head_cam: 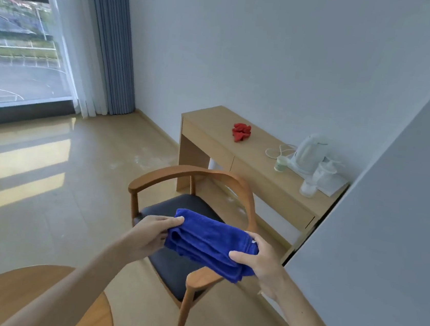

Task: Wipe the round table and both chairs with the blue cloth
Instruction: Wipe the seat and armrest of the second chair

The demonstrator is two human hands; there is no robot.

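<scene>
No legible text, brand or number appears anywhere; the small white tag on the folded blue cloth point(210, 242), lower centre of the frame, is too small to read.

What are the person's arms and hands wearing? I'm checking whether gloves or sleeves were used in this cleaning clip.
Nothing shows on either. The left hand and right hand are bare, with no gloves, rings or wristbands in view. Both forearms are uncovered up to the frame's bottom edge, so no sleeve appears.
</scene>
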